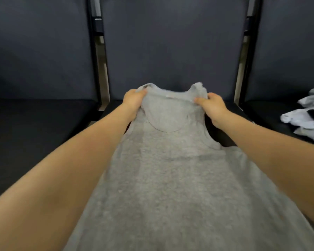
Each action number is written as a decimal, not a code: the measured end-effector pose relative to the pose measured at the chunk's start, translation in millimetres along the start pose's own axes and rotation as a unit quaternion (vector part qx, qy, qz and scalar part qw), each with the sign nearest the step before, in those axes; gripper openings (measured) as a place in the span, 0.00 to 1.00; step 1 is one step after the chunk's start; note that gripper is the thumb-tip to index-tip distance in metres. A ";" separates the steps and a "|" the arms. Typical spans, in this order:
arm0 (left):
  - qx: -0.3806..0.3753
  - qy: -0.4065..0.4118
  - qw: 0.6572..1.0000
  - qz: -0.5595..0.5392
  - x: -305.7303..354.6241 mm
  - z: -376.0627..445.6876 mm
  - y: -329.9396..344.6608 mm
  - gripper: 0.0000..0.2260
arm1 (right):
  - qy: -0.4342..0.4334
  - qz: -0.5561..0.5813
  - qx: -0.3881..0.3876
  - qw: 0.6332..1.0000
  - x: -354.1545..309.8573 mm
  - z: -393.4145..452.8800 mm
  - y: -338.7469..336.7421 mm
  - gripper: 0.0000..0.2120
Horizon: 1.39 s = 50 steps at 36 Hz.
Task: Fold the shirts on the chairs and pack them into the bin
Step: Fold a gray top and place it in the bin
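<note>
My left hand (pixel 132 100) and right hand (pixel 213 107) pinch the shoulder straps of a grey tank top (pixel 170 169) stretched over the middle chair (pixel 170 42), still unfolded; to its right more shirts (pixel 304 120) wait. No bin in view.

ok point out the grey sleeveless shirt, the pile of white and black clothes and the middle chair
grey sleeveless knit shirt (pixel 170 169): head view, chest panel
pile of white and black clothes (pixel 305 116): head view, white garment
middle dark padded chair (pixel 170 42): head view, backrest

Your grey shirt (pixel 170 169) reads as matt, fuzzy heathered knit. Chair (pixel 170 42) upholstery: dark matt woven cloth; frame (pixel 98 26) black, slightly glossy.
</note>
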State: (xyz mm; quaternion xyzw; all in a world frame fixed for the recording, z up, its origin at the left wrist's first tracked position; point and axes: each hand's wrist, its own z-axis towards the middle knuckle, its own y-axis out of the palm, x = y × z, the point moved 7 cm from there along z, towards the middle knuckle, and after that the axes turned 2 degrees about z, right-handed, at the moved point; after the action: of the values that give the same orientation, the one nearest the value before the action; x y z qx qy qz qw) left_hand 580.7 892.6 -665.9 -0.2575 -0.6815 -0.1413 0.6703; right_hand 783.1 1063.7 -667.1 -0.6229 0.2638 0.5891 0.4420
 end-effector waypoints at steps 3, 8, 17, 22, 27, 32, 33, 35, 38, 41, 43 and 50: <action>-0.024 -0.035 0.986 -0.163 21.6 -20.1 -10.4 0.15 | 0.037 0.121 -0.002 0.992 -19.7 -13.7 -12.1 0.12; -0.093 -0.014 0.962 -0.258 62.8 -70.4 -25.7 0.14 | 0.013 0.152 -0.050 0.987 -63.4 -60.4 -25.1 0.09; -0.161 0.137 0.951 0.225 41.8 -189.0 -89.8 0.14 | -0.149 -0.065 -0.191 0.968 -75.0 -182.4 -19.6 0.03; -0.321 0.129 0.788 0.510 -18.2 -238.8 -95.6 0.10 | -0.191 -0.378 -0.391 0.817 -21.2 -233.5 -5.7 0.26; -0.287 0.122 0.801 0.511 -13.9 -247.9 -99.5 0.16 | -0.158 -0.281 -0.362 0.875 -26.8 -241.9 -19.1 0.33; -0.288 0.088 0.787 0.538 -0.8 -235.6 -83.6 0.15 | -0.142 -0.269 -0.342 0.889 -29.4 -240.0 -26.0 0.24; -0.280 0.089 0.786 0.543 0.6 -231.7 -78.6 0.15 | -0.132 -0.265 -0.345 0.891 -29.5 -239.4 -26.9 0.24; -0.253 0.099 0.785 0.557 1.2 -223.7 -70.7 0.14 | -0.119 -0.261 -0.347 0.893 -29.6 -238.9 -24.7 0.23; -0.192 0.131 0.768 0.597 -5.0 -215.5 -61.3 0.09 | -0.105 -0.266 -0.339 0.896 -20.7 -237.1 -20.3 0.20; -0.147 0.146 0.775 0.597 -16.9 -209.6 -59.0 0.18 | -0.122 -0.308 -0.285 0.899 -12.3 -227.2 -19.9 0.11; -0.114 0.151 0.793 0.578 -19.9 -203.1 -60.9 0.24 | -0.121 -0.342 -0.235 0.902 -7.9 -215.0 -26.0 0.07; -0.052 0.113 0.867 0.482 -19.9 -178.3 -71.1 0.35 | 0.003 -0.328 -0.094 0.940 5.3 -175.8 -57.1 0.28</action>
State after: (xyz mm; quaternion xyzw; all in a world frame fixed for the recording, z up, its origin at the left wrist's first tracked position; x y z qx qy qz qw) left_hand 691.6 734.6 -663.8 -0.5709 -0.3835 0.1361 0.7130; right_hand 920.6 940.1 -673.5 -0.7155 -0.0100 0.4317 0.5492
